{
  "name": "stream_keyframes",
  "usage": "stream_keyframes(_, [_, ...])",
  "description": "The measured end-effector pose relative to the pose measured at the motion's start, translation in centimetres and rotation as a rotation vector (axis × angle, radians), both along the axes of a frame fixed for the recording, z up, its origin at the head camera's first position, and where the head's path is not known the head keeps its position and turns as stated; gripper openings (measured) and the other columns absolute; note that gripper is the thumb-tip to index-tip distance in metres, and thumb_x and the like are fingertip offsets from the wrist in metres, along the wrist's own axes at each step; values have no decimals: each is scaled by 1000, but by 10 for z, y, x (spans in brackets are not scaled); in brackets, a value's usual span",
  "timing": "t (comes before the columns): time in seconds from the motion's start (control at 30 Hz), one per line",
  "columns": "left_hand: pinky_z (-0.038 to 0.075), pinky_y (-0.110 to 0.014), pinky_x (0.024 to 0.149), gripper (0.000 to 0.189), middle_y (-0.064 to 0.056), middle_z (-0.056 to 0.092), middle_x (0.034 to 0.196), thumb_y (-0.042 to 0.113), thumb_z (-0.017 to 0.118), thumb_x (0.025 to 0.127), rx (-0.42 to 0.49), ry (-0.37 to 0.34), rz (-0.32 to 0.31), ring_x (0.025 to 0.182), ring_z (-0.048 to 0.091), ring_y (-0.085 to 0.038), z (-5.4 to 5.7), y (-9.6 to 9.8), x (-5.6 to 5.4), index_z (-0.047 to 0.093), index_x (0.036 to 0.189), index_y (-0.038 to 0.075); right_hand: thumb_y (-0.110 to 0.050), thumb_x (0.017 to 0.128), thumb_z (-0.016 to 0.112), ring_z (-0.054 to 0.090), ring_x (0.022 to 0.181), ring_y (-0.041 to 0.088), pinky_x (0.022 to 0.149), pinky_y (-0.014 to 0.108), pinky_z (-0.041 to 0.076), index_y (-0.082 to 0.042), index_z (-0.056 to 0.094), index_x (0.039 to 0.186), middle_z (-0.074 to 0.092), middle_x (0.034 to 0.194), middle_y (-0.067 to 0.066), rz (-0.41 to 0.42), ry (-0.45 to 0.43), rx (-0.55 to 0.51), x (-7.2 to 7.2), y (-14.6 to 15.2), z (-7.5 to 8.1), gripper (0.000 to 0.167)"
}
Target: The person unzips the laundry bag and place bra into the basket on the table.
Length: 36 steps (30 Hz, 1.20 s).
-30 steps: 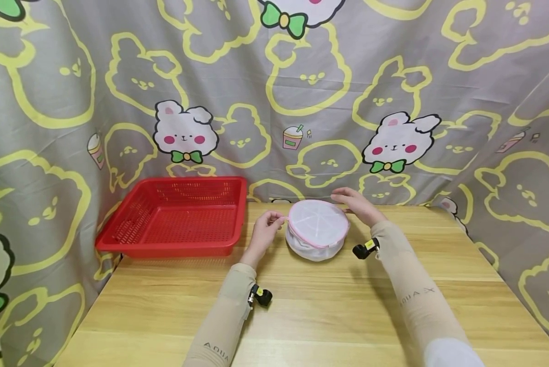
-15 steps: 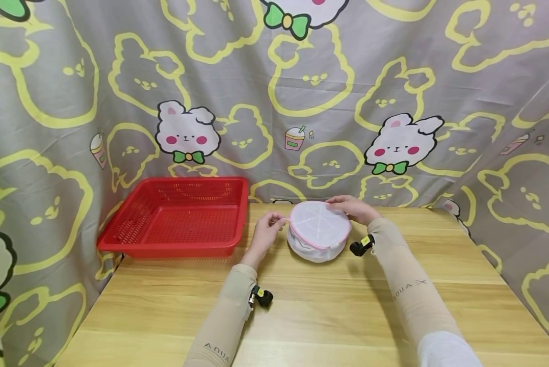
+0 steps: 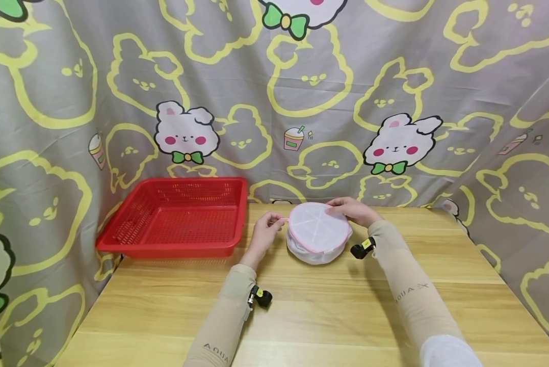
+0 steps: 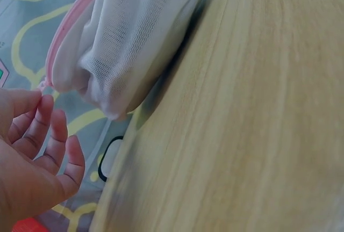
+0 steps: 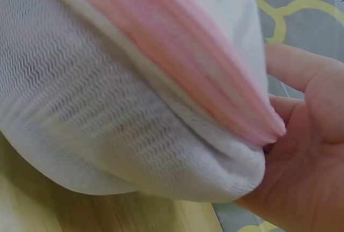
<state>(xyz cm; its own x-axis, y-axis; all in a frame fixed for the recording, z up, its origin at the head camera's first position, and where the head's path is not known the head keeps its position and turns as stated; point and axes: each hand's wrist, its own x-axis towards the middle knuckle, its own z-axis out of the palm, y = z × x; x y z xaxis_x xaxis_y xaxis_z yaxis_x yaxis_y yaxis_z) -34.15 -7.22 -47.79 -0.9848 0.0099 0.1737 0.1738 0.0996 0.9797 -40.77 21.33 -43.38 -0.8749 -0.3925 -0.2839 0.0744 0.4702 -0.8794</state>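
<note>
A round white mesh laundry bag point(image 3: 317, 229) with pink trim sits on the wooden table in the head view. At its left edge, my left hand point(image 3: 266, 232) pinches a small pink loop between thumb and index finger. The left wrist view shows that pinch at the end of the pink trim point(image 4: 60, 34), the other fingers of the left hand point(image 4: 32, 151) loosely curled. My right hand point(image 3: 354, 210) grips the bag's far right edge, thumb on top. Close up in the right wrist view, the pink band point(image 5: 188, 55) runs round the bag to the right hand point(image 5: 306, 135); some fingertips are hidden behind it.
A red plastic basket point(image 3: 173, 252) with perforated sides stands left of the bag, near the back of the table point(image 3: 320, 316). A grey curtain point(image 3: 251, 81) with cartoon prints hangs behind and along both sides.
My right hand has come down from beside the bag onto its far right edge and taken hold of it. The bag has shifted very slightly; my left hand stays put, pinching the loop.
</note>
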Motion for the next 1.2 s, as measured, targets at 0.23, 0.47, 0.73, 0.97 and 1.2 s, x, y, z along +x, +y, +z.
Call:
stream_keyframes(0.23, [48,-27,68,19,-23,64,94,10,65,93,-5,13,-8,85,61,-34,0,0,1,64,103,-6,-18,93,63,61,91,9,79,23,53,6,48,134,62,111,7,-32,-52,-129,8,-2,-4,50])
stream_keyframes(0.47, [45,-18,64,15,-8,62,85,10,65,92,-4,-3,-7,74,56,-12,0,1,2,64,99,-3,-20,91,65,60,85,8,74,23,53,5,48,131,62,101,0,-59,-56,-192,16,-3,-10,50])
stream_keyframes(0.73, [54,-37,74,13,-13,64,88,9,65,92,-19,17,-9,76,59,-17,-1,1,1,65,99,-3,-15,91,63,58,86,8,73,21,51,2,43,135,57,108,2,-165,-12,-140,25,-9,-9,52])
stream_keyframes(0.97, [51,-29,71,16,-21,63,93,8,64,92,-24,18,-16,82,61,-28,2,1,4,64,102,-5,-21,89,67,57,89,9,74,19,50,0,49,129,55,120,12,-212,114,-77,28,-12,-18,49])
stream_keyframes(1.2, [46,-19,65,13,-8,62,86,11,65,92,-36,13,-15,75,56,-11,0,1,2,65,98,-1,-21,90,65,56,91,12,75,18,49,1,49,130,54,127,19,-329,192,-93,33,-21,-25,48])
